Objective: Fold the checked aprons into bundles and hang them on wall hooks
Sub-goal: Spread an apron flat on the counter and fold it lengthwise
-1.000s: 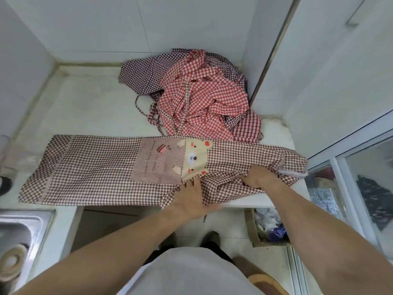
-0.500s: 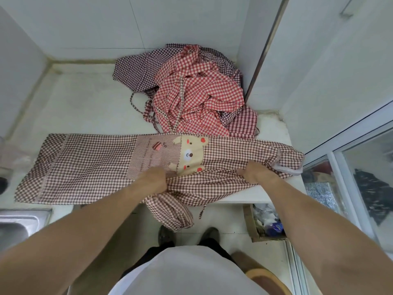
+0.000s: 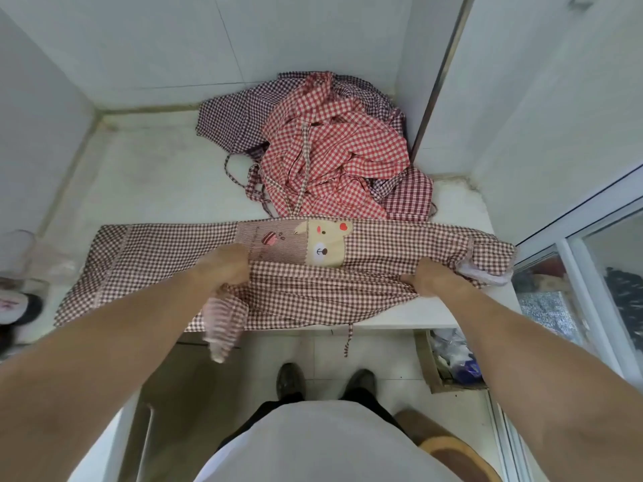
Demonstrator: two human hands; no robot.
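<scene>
A brown checked apron with a bear pocket lies spread lengthwise across the white counter. Its near edge is folded up over the middle. My left hand grips that folded edge left of the pocket, and a loose flap hangs blurred below it over the counter's front. My right hand grips the same fold near the apron's right end. Behind it, a heap of red checked aprons and dark checked aprons is piled in the back corner. No wall hooks are in view.
White tiled walls close the counter at the back and left. A metal door frame rises at the right, with a glass sliding door beyond. A cardboard box of odds stands on the floor by my feet.
Both hands have lifted the apron's near edge up over its middle, now covering the lower part of the bear pocket. My left hand has shifted left and the hanging flap has risen.
</scene>
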